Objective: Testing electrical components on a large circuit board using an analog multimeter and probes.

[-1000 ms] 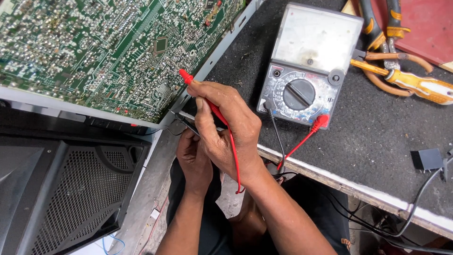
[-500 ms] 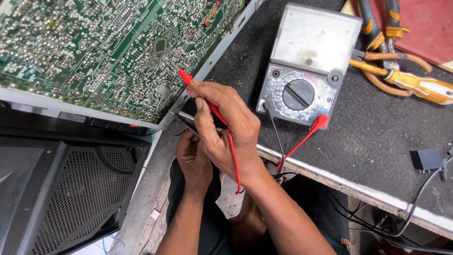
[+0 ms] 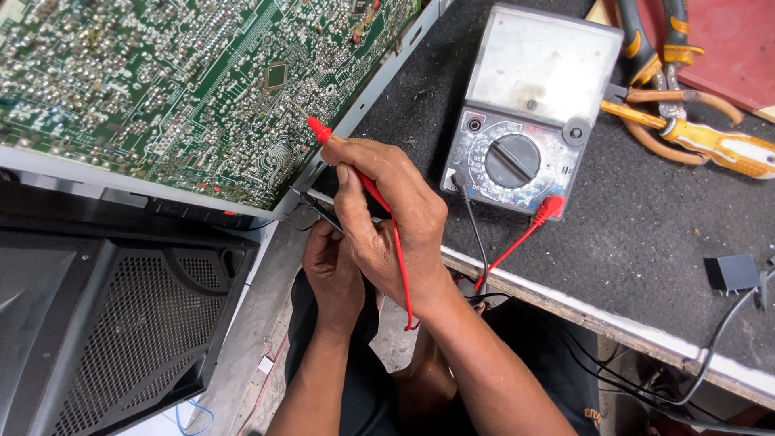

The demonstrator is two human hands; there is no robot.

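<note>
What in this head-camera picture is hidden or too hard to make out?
- The black probe: mostly covered by the right hand; where its tip sits is unclear.
- The left hand: its fingers lie under the right hand, so its grip is hidden.
- The meter: glare washes out the window; the needle cannot be seen.
- The circuit board: cut off by the top and left edges.
- The pliers: their handles run past the top edge.

Right hand (image 3: 387, 222) and its red probe (image 3: 321, 131) show barely any shift against the circuit board (image 3: 161, 89) since a second ago, the probe tip only a trace lower.
</note>
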